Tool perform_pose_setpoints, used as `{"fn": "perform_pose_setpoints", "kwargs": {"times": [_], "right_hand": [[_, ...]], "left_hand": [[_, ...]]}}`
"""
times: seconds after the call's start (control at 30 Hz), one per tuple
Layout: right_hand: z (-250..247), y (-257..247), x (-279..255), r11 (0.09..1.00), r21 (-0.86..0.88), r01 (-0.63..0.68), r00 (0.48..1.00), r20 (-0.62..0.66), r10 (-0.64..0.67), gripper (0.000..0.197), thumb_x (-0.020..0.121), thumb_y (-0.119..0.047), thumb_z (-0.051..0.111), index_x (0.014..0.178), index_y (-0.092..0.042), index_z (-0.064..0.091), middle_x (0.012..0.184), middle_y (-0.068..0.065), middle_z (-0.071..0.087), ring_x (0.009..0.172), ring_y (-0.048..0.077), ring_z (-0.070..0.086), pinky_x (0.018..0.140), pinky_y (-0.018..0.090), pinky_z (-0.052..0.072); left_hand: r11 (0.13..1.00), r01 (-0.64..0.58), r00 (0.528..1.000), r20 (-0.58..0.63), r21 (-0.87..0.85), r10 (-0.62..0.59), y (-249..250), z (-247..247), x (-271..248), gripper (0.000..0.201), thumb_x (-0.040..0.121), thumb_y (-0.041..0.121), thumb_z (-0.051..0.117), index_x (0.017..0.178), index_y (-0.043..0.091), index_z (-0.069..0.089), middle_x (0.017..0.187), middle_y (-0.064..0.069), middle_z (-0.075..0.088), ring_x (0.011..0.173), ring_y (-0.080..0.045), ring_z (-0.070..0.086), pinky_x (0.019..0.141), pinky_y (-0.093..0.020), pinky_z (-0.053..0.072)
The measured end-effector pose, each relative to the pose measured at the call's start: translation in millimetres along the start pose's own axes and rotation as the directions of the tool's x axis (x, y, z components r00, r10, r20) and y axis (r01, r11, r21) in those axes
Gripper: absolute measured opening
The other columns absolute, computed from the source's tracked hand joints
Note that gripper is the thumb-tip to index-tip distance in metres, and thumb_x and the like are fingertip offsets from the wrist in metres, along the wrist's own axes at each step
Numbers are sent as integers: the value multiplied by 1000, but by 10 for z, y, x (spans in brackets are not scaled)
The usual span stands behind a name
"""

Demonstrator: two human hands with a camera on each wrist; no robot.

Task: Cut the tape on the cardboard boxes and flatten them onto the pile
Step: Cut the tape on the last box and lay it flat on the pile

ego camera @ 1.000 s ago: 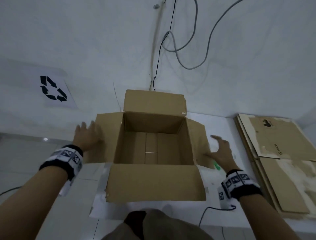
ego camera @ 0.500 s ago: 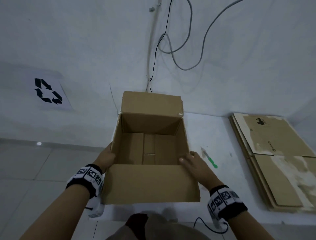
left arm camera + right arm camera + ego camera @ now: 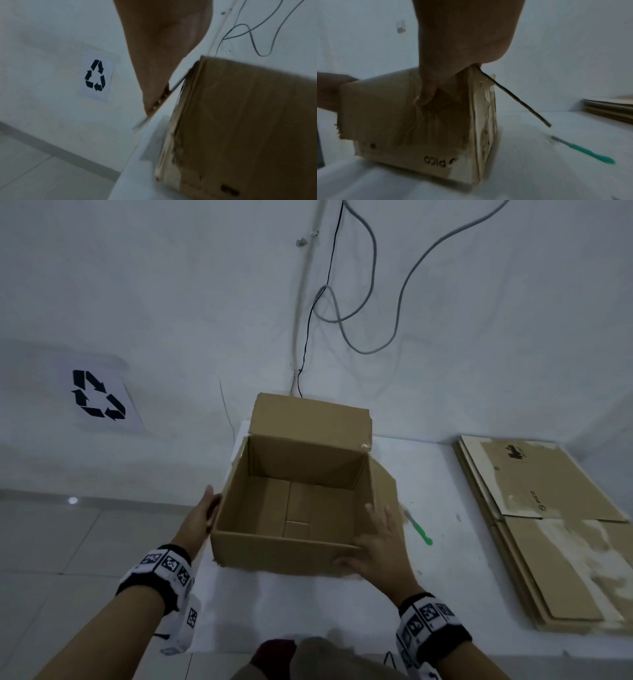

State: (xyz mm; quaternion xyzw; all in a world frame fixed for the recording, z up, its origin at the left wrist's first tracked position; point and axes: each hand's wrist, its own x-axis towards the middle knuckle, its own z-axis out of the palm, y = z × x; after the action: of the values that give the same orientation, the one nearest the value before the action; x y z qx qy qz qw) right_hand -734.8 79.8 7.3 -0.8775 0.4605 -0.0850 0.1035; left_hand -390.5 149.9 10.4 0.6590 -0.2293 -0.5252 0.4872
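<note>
An open cardboard box (image 3: 294, 501) stands on the white table (image 3: 308, 611), its far flap upright and its near flap folded down over the front wall. My left hand (image 3: 202, 518) lies flat against the box's left side, pressing the left flap (image 3: 159, 108) down. My right hand (image 3: 376, 539) spreads over the near right corner, fingers straight on the right flap (image 3: 387, 491) and thumb (image 3: 426, 94) on the front wall. That flap (image 3: 518, 100) sticks out at an angle below my palm. A green-handled knife (image 3: 419, 529) lies on the table just right of the box.
A pile of flattened cardboard (image 3: 548, 525) lies at the table's right end. Cables (image 3: 342, 302) hang down the wall behind the box. A recycling sign (image 3: 97, 395) is on the wall at left. The table's left edge runs beside my left hand.
Both hands came in from the spread side flaps and now press them down against the box walls. The near flap has folded down, and the box sits further from me.
</note>
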Motion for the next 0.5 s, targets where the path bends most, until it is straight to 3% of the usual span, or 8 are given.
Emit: {"fn": "perform_pose_setpoints", "kwargs": {"times": [0.03, 0.1, 0.17, 0.2, 0.27, 0.33, 0.43, 0.5], "right_hand": [[-79, -51, 41, 999, 24, 48, 999, -7, -48, 61, 76, -83, 46, 82, -30, 77, 137, 12, 59, 142, 21, 38, 122, 39, -6], [-277, -183, 125, 991, 109, 76, 997, -29, -73, 58, 77, -82, 51, 84, -30, 77, 107, -4, 75, 115, 3, 59, 122, 38, 11], [-493, -355, 197, 976, 216, -15, 1000, -1, 15, 52, 72, -79, 61, 82, -31, 76, 83, -12, 75, 85, -8, 58, 110, 22, 34], [-567, -414, 236, 961, 269, -63, 998, 6, 64, 51, 69, -79, 64, 78, -30, 76, 75, -12, 73, 76, -6, 59, 95, 22, 47], [-727, -534, 321, 918, 362, -161, 986, 22, 164, 54, 65, -77, 71, 74, -23, 75, 69, -9, 71, 67, 0, 64, 70, 30, 57], [-815, -585, 457, 849, 468, -246, 962, 9, 274, 57, 63, -69, 78, 80, -14, 75, 73, -4, 72, 69, 4, 66, 66, 31, 58], [-886, -533, 641, 732, 565, -381, 905, 64, 421, 65, 61, -69, 79, 89, -10, 71, 82, -5, 70, 75, 7, 64, 68, 24, 54], [-886, -448, 710, 603, 680, -417, 871, 109, 479, 72, 59, -72, 76, 101, -13, 73, 95, -1, 74, 86, 15, 69, 77, 31, 57]], "left_hand": [[1000, -24, 988, -152, 19, 26, -20, -31, -9, 56, 102, 52, 27, 127, 9, 53, 120, -14, 55, 121, -31, 50, 103, -41, 34], [988, -1, 885, -460, 154, 72, -49, -60, -15, 36, 105, 32, 31, 122, 7, 50, 130, -22, 50, 122, -34, 46, 105, -46, 32], [975, 111, 819, -573, 194, 21, -101, -56, 30, 54, 104, 40, 26, 136, -1, 41, 140, -30, 41, 127, -45, 41, 106, -53, 30], [980, 167, 826, -559, 111, -77, -102, -26, 46, 71, 100, 55, 20, 144, 2, 34, 146, -29, 35, 131, -45, 37, 109, -53, 28], [972, 232, 888, -402, -26, -223, -154, 82, 43, 96, 84, 79, 10, 152, 12, 21, 155, -20, 24, 139, -40, 28, 112, -54, 26], [958, 266, 939, -195, -109, -283, -135, 259, -22, 92, 84, 79, 13, 153, 19, 17, 157, -15, 22, 140, -37, 27, 109, -54, 30], [929, 328, 941, -34, -170, -338, -52, 515, -74, 88, 86, 77, 25, 147, 13, 28, 145, -20, 36, 130, -37, 38, 101, -51, 37], [913, 357, 934, 80, -198, -348, 47, 667, -106, 77, 87, 76, 28, 123, 10, 42, 121, -19, 53, 109, -35, 51, 87, -45, 44]]}}
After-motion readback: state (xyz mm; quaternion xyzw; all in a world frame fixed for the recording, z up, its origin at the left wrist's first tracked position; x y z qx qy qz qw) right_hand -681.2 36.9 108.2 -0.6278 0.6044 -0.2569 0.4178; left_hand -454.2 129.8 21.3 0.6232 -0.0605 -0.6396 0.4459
